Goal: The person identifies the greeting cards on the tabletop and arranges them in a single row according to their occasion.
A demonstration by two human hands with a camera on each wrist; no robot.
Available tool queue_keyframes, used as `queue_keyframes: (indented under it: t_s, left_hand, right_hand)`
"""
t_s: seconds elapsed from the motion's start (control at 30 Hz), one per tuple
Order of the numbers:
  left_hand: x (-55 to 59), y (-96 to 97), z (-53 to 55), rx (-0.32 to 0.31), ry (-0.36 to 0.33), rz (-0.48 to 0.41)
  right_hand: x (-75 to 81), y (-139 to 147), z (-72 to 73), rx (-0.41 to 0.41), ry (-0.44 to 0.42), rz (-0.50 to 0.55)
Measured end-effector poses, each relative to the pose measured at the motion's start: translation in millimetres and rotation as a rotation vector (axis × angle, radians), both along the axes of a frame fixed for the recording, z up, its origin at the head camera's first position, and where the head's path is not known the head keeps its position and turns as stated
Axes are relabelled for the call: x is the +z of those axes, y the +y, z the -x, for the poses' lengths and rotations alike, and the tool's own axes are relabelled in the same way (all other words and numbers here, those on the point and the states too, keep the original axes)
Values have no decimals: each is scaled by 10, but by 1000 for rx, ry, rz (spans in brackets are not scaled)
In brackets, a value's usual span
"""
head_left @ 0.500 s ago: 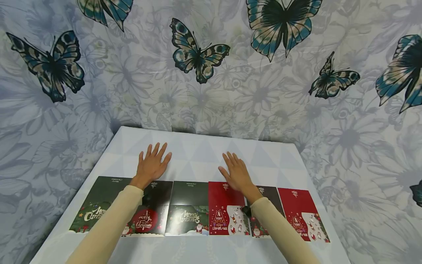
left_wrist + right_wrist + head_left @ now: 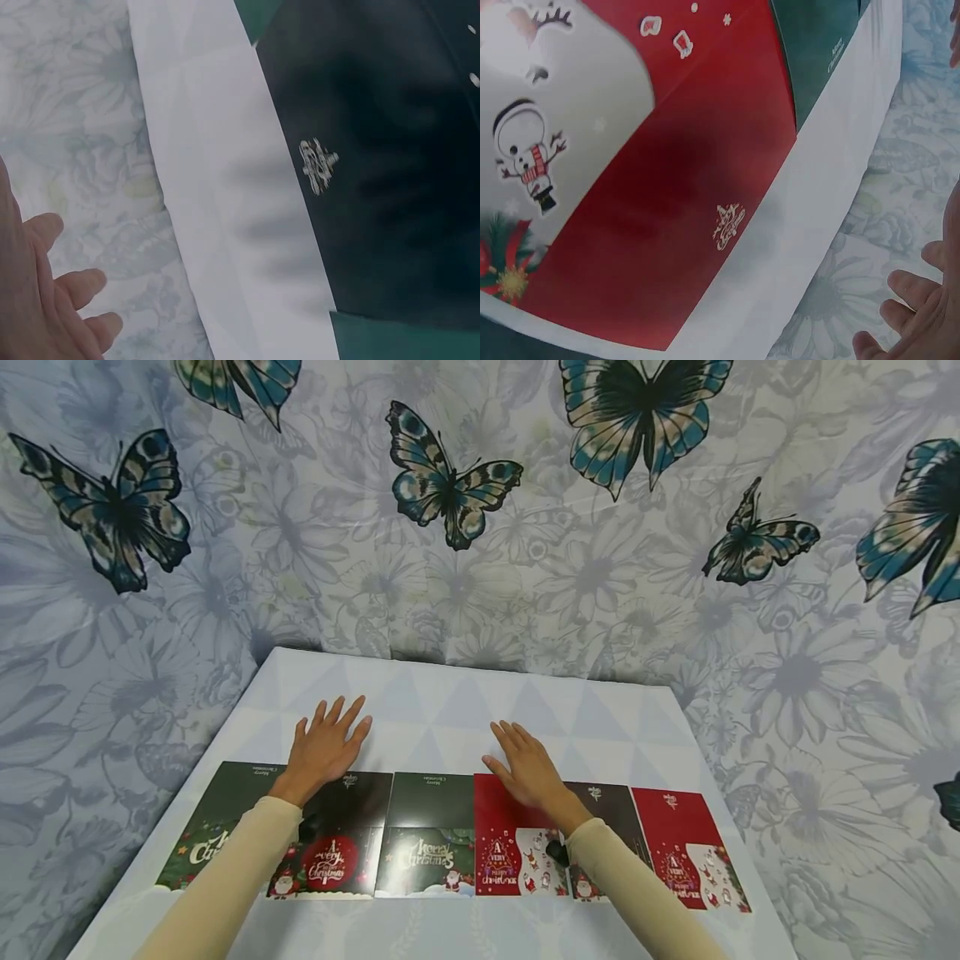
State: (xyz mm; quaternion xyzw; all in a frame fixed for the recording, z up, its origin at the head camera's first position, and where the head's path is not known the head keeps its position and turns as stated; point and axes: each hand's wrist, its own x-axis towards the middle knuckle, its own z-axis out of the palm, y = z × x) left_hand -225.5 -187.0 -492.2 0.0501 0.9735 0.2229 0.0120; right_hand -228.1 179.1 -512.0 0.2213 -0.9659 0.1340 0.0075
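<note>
My left hand (image 2: 322, 756) is over the upper edges of a green Christmas card (image 2: 240, 793) and a black card with a red round motif (image 2: 363, 797), fingers straight and spread. My right hand (image 2: 528, 772), also with straight fingers, is over the top of a red card (image 2: 495, 843) with a white snowman panel. Neither hand holds anything; soft shadows fall on the black card (image 2: 375, 172) and the red card (image 2: 667, 202) in the wrist views. Between the hands lies another green card (image 2: 433, 802). My right forearm partly covers a second black card (image 2: 618, 814).
The unfolded cards lie side by side in a row, ending with a red card (image 2: 667, 827) at the right. They rest on a white table (image 2: 450, 702) with pale triangles. Behind it hangs a floral cloth (image 2: 585, 585) with butterflies.
Both hands have moved a little to the left and closer to the wearer, with fingers still straight. The cards stay in place.
</note>
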Motion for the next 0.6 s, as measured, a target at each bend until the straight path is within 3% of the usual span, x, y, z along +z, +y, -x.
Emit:
queue_keyframes:
  t_s: [0.2, 0.6]
  left_hand:
    - [11, -164, -147, -4, -20, -28]
    - [-78, -410, -406, 5, -43, -24]
  right_hand:
    - [20, -88, -104, 64, -16, 9]
    - [-68, -290, -288, 163, -60, 26]
